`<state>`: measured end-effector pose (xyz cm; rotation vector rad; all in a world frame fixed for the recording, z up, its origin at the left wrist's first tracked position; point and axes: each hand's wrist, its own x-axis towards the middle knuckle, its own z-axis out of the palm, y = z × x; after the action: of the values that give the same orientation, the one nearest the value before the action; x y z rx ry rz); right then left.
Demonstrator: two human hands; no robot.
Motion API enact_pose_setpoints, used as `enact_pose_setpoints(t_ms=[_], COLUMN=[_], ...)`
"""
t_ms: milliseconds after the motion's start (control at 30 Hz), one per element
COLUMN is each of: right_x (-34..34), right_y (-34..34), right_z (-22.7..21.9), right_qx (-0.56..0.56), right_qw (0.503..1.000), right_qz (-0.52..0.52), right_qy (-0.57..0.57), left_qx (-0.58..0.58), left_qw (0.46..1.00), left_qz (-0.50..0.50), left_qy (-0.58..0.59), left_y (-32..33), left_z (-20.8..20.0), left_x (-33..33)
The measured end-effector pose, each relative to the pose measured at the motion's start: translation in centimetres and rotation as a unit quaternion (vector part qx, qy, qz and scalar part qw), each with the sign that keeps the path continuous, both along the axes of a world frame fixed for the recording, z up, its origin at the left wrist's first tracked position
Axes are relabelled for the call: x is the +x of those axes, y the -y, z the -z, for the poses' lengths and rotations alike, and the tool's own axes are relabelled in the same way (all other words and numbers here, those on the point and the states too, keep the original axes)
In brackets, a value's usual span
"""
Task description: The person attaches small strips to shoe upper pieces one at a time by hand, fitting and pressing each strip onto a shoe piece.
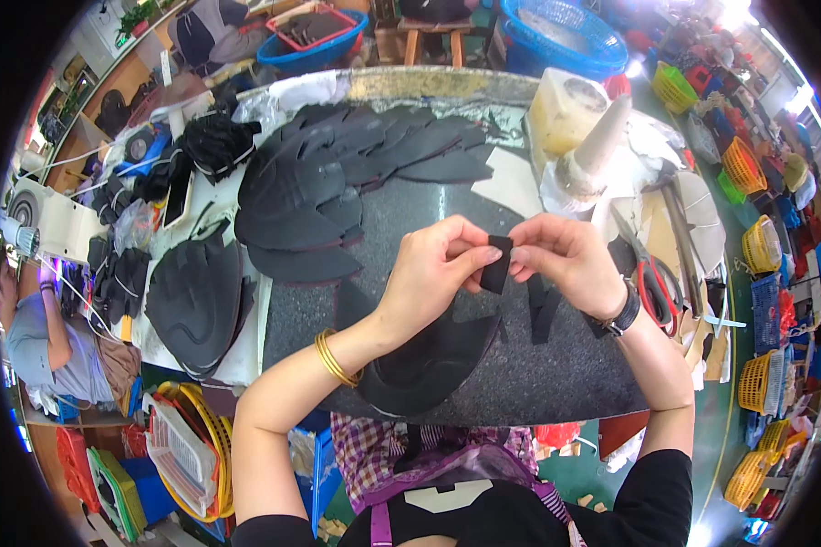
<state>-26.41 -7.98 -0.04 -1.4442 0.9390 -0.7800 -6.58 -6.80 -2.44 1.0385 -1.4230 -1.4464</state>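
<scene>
Over a dark speckled slab [570, 378], my left hand [447, 260] and my right hand [564, 260] pinch a small black fabric strip [495, 271] between thumbs and fingers, one at each side. Just below them a curved black padded piece [429, 369] lies on the slab, partly hidden by my left forearm. A few narrow black strips [544, 314] rest beneath my right hand. Beyond my left hand, many similar black pieces [306, 182] overlap in a fanned row. Another stack of black padded pieces [194, 310] sits left of the slab.
Red-handled scissors [655, 287] lie right of my right wrist. A pale cone [597, 146] and a yellowish container [566, 109] stand at the far right of the table. Black bundles [214, 146] crowd the left. A co-worker [41, 337] sits at far left; baskets [757, 383] line the right.
</scene>
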Motion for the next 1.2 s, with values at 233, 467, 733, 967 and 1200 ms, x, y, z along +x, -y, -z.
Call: enact_pose_setpoints(t_ms=[233, 467, 733, 967, 1200], right_x=[0.5, -4.0, 0.7, 1.2, 3.6], right_y=[-0.9, 0.6, -0.5, 0.5, 0.3], right_z=[-0.4, 1.8, 0.4, 1.8, 2.6], right_qx=[-0.021, 0.013, 0.03, 0.117, -0.026], right_qw=[1.0, 0.99, 0.992, 0.988, 0.992], right_qz=[0.009, 0.033, -0.093, -0.093, -0.091], right_qy=[0.021, -0.133, -0.086, -0.038, -0.084], left_qx=[-0.056, 0.091, -0.025, -0.33, -0.251], left_qw=[0.998, 0.992, 0.992, 0.824, 0.86], left_qz=[0.03, 0.009, 0.068, -0.018, 0.065], left_qy=[0.0, -0.088, 0.105, 0.46, 0.44], left_y=[-1.0, -0.7, -2.2, -1.2, -0.9], left_z=[-0.9, -0.6, -1.2, 3.6, 2.6], left_x=[-0.7, 2.6, 1.7, 7.8, 7.5])
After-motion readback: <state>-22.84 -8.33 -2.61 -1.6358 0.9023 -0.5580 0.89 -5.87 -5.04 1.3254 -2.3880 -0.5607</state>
